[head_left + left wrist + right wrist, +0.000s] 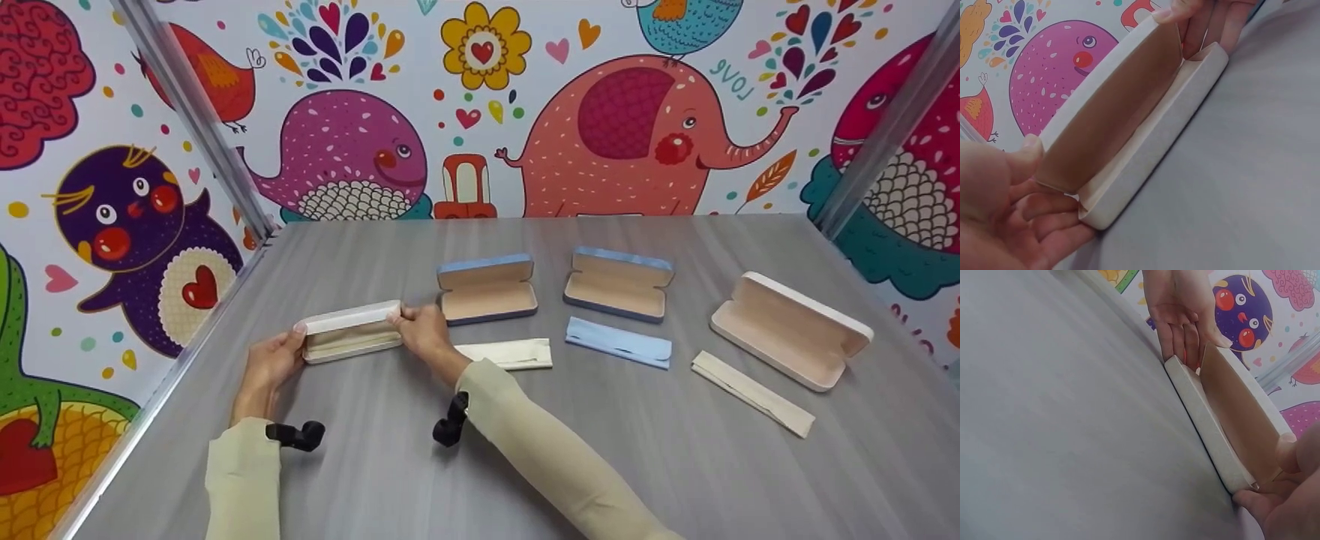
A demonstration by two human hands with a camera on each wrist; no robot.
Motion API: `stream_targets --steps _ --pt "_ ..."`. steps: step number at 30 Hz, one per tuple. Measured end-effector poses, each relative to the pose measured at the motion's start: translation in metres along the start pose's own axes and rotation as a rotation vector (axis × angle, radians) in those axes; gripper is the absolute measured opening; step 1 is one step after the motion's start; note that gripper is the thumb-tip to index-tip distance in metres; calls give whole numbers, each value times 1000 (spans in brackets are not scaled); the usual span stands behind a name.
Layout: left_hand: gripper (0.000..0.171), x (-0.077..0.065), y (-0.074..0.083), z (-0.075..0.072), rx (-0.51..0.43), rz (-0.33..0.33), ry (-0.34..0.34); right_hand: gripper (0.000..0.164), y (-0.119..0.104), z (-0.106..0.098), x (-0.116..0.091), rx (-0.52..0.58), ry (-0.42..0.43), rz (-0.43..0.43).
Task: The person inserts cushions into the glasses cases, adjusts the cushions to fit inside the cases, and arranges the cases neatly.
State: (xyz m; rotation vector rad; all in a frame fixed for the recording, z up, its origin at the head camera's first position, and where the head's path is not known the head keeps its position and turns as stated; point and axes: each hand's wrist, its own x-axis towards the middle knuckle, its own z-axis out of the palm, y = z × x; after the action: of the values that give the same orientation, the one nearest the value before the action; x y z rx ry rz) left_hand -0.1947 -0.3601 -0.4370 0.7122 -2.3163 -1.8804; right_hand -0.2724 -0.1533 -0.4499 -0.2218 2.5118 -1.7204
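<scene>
A white glasses case (352, 319) stands on the table at the left, its lid partly raised. My left hand (271, 361) grips its left end, and my right hand (427, 331) holds the right end. In the left wrist view, the left thumb (1027, 157) lies on the lid's edge while the other fingers are at the base. The right wrist view has the right thumb (1287, 453) on the lid in the same way. Brown-beige lining shows inside the case; whether anything lies in it I cannot tell.
Two blue glasses cases (491, 300) (619, 296) and a white case (787, 334) stand with lids up. In front lie a cream folded cloth (517, 354), a blue cloth (619, 343) and another cream cloth (752, 394). Printed walls (480, 112) bound the table.
</scene>
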Motion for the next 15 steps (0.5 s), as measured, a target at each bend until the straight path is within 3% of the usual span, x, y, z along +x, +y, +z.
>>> stream_targets --steps 6,12,15 --pt "54 -4 -2 -5 69 16 -3 25 6 2 -1 9 -10 -40" --pt "59 -4 -5 -5 80 28 -87 17 10 2 -3 24 -22 -99" --pt "58 -4 -7 -5 114 27 -76 16 12 2 -4 27 -16 -115"
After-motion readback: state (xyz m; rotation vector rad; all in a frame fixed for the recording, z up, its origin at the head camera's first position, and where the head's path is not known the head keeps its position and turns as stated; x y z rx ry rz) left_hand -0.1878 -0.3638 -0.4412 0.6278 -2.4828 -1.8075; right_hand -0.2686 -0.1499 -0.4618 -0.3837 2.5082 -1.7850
